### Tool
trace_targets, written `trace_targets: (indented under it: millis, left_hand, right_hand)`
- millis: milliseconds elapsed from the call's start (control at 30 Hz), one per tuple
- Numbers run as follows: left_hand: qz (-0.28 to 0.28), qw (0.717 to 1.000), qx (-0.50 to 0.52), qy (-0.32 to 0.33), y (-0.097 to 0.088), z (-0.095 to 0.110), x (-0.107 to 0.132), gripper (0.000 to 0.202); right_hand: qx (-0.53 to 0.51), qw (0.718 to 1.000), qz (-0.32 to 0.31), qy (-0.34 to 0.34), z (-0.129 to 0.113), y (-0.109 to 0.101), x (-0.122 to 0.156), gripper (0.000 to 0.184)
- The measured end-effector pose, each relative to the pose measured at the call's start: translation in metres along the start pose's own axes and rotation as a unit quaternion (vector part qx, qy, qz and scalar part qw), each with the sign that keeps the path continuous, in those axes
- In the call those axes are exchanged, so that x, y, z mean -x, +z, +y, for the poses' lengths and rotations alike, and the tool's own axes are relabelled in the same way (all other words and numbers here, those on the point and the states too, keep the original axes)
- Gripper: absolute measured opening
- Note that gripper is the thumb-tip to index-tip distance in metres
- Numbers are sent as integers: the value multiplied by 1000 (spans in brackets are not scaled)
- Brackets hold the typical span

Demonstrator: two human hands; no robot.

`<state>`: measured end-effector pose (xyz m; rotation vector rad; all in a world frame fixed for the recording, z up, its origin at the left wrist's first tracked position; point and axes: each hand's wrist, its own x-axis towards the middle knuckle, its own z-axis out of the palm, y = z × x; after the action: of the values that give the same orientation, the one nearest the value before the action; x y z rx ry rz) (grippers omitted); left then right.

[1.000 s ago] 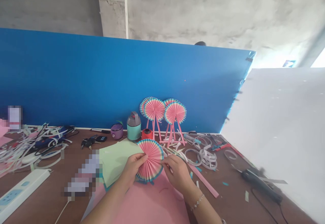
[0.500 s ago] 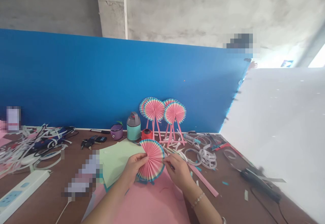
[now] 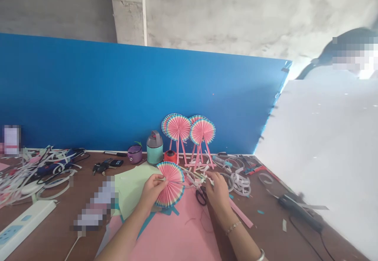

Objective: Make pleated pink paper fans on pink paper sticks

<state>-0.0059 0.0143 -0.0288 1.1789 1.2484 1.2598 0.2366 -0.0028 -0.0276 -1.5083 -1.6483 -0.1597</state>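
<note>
A round pleated paper fan [image 3: 173, 193], pink with a blue and pale edge, is held at its left side by my left hand [image 3: 151, 193]. The fan has a narrow split on its right side. My right hand [image 3: 217, 194] is apart from it, fingers bent and slightly parted over loose paper strips. Black-handled scissors [image 3: 201, 197] lie beside that hand, partly hidden by it. Beneath the fan is a large pink paper sheet [image 3: 177, 237], with pale green paper [image 3: 130, 188] to its left. Several finished pink fans on stick stands [image 3: 202, 131] stand behind.
A turquoise flask [image 3: 155, 150], a purple pot [image 3: 135, 154] and a red object [image 3: 170, 156] stand by the blue partition [image 3: 88, 91]. Keys [image 3: 103, 167], a power strip [image 3: 26, 225] and tangled strips [image 3: 53, 166] lie left. A corded black tool [image 3: 299, 211] lies right. A person [image 3: 330, 68] is behind the white panel.
My right hand has left the fan's edge and moved right, toward the strips and scissors. The fan and my left hand have shifted slightly left. A person has come into view at upper right.
</note>
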Motion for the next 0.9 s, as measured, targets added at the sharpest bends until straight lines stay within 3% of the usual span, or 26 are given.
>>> trace_targets:
  millis: [133, 300, 400, 500, 633, 800, 900]
  left_hand:
    - [36, 995, -87, 34, -7, -3, -6, 21]
    - [42, 978, -196, 54, -15, -8, -10, 12]
    - [42, 965, -252, 53, -17, -8, -9, 9]
    - [51, 951, -301, 50, -18, -6, -5, 8]
    - [60, 933, -351, 53, -18, -2, -2, 9]
    - [61, 917, -389, 62, -17, -1, -1, 10]
    - [64, 911, -402, 72, -16, -1, -2, 10]
  right_hand:
    - [84, 994, -74, 15, 3, 3, 3, 18]
    - [102, 983, -155, -5, -6, 4, 7, 12]
    - [108, 976, -192, -4, -10, 5, 8, 19]
    - [127, 973, -191, 17, -10, 5, 7, 28]
    - [168, 965, -194, 61, -6, 7, 6, 18]
    - [168, 963, -203, 58, -5, 7, 6, 19]
    - [200, 962, -173, 71, -1, 2, 4, 24]
